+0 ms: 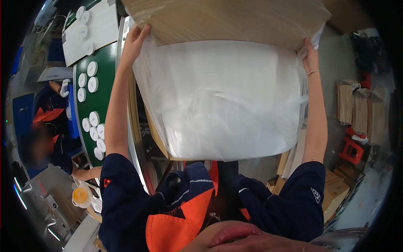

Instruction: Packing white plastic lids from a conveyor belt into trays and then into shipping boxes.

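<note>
A cardboard box [157,134] stands before me, lined with a clear plastic bag [235,113] that drapes over its edges. White shows through the bag across the inside. The brown far flap [226,21] is raised, and film covers it as well. At the far left corner, my left hand [135,40] is closed on the edge of the plastic bag, its thumb against the flap. My right hand [310,56] pinches bunched film at the far right corner. Both arms reach forward, one along each side of the box.
On the left runs a green conveyor belt [107,67] carrying several round white discs [93,84]. Beyond it a co-worker in a dark and orange uniform [46,103] wears a white glove. A red stool [351,150] and folded cardboard [361,107] stand on the right.
</note>
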Motion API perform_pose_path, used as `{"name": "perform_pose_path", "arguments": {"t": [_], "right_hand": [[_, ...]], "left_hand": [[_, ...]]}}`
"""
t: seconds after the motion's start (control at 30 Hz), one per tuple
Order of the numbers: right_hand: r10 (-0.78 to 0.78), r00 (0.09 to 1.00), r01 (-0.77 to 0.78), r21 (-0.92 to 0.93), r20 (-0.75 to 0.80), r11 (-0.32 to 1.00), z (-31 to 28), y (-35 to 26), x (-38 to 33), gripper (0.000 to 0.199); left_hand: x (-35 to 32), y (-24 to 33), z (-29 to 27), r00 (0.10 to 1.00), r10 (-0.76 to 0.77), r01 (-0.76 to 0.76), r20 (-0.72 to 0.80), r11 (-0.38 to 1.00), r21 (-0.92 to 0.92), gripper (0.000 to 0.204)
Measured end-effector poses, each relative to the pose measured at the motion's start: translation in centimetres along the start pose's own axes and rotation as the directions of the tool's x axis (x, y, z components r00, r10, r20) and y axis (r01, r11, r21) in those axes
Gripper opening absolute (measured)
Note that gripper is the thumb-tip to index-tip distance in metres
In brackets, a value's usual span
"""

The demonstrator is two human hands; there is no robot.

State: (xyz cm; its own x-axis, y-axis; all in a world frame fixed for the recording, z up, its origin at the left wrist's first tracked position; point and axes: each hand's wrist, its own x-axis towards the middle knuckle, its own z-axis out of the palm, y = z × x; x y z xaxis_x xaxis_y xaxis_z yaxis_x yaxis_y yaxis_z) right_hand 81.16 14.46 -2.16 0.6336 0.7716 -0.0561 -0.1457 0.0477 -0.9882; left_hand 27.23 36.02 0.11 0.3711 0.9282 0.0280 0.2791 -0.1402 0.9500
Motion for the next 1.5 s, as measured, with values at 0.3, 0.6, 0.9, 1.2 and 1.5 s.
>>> {"name": "perform_pose_path", "arguments": {"t": [0.3, 0.6, 0.9, 1.2, 1.5], "right_hand": [[-0.214, 0.96, 0.219, 0.012, -0.18, 0.976, -3.1, -8.8, -12.1, 0.025], [0.164, 0.8, 0.068, -0.359, 0.577, 0.931, -0.6, -1.2, -25.8, 0.016], [0.19, 0.791, -0.04, -0.26, 0.581, 0.965, -4.0, -8.2, -20.1, 0.021], [0.38, 0.718, -0.106, -0.448, 0.584, 0.888, -3.8, -8.2, -20.2, 0.024], [-0.17, 0.976, 0.116, 0.337, 0.135, 0.934, -10.4, -12.9, -14.3, 0.049]], "left_hand": [[-17.1, 6.2, -1.6, 0.916, 0.242, -0.058, -0.321, 0.87, 0.49, 0.016], [-33.4, 9.9, 15.9, 0.872, -0.324, 0.159, 0.366, 0.896, 0.415, 0.005], [-30.3, 19.9, 8.8, 0.99, -0.062, 0.116, 0.125, 0.866, -0.486, 0.015], [-35.5, 17.5, 14.3, 0.451, -0.305, 0.294, 0.838, 0.938, 0.183, 0.013], [-28.0, 24.7, 8.7, 0.682, 0.239, -0.471, -0.691, 0.866, -0.165, 0.06]]}}
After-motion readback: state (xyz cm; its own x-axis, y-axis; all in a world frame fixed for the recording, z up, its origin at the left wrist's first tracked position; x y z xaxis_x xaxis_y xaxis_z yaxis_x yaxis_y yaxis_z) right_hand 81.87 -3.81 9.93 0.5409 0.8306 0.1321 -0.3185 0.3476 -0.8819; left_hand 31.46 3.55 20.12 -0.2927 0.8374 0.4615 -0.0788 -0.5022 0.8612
